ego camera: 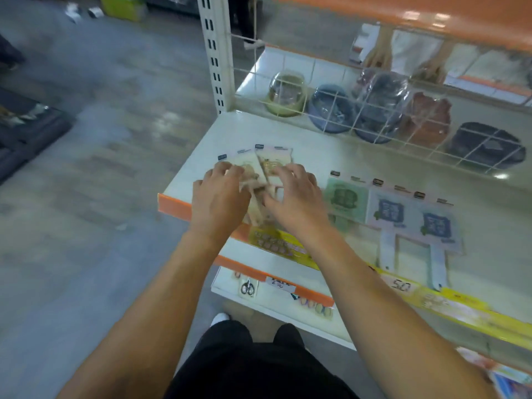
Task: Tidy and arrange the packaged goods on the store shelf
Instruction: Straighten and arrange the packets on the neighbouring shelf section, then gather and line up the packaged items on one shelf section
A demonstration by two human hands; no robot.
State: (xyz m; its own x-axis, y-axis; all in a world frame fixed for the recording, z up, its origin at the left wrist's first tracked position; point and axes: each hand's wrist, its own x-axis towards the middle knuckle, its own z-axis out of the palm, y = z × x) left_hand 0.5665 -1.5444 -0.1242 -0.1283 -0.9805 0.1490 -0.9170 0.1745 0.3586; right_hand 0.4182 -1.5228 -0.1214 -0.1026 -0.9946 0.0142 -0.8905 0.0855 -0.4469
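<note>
Shelf: the white shelf [331,148] with an orange front edge carries the goods; the beige packs lie at its left end, close to the front lip.
Left hand: the left hand [220,194] rests on the left beige pack [244,164], fingers curled over its near half. Blur hides whether it pinches or only presses.
Beige packs: two flat packs side by side, touching; long axes run from the front edge toward the back, slightly fanned apart at the far end. They lie directly under both hands, so neither hand needs to reach.
Right hand: the right hand [293,197] lies on the right beige pack [275,162], fingers spread and bent over it; its grip cannot be told either.
Green pack: the green pack [345,197] lies flat just beside the right hand.
Blue packs: two blue packs [414,217] farther right, handles pointing over the front edge.
Coming move: probably squaring the beige pair parallel, in line with the row.
</note>
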